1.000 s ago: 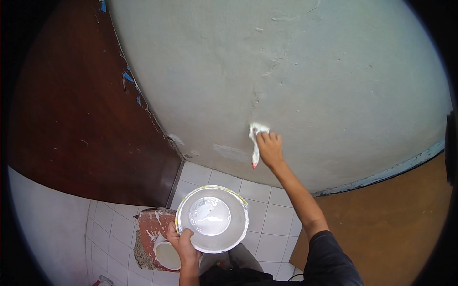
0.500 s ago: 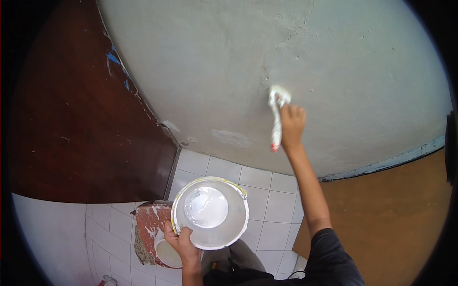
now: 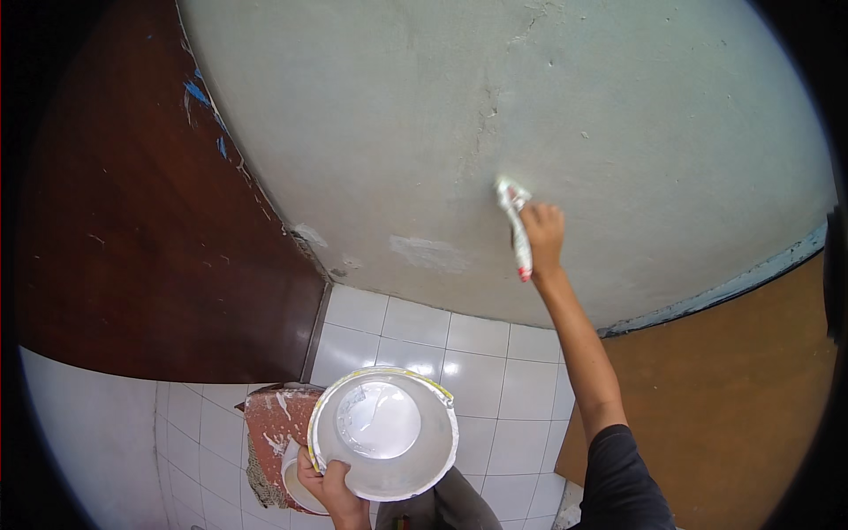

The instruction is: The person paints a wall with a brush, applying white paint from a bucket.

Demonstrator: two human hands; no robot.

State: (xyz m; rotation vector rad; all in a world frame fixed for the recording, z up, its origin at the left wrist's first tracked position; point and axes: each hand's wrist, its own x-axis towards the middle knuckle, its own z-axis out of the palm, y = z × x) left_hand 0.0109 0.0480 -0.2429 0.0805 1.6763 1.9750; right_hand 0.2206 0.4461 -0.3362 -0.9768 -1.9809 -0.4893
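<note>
My right hand is closed around a paintbrush, its white-smeared handle ending in red. The bristle end is at the grey-green wall, slightly blurred. Lower down, my left hand grips the near-left rim of a white bucket, thumb over the edge. White paint lies shallow at the bucket's bottom. Its rim carries yellow smears and a handle.
A dark brown wooden panel stands on the left, a lighter brown one on the right. Below are white floor tiles, a paint-splashed red surface and another white container. Pale patches mark the wall.
The brush and my right hand have shifted slightly down in the picture, with the brush tilted more to the left at its top. The bucket and my left hand sit lower.
</note>
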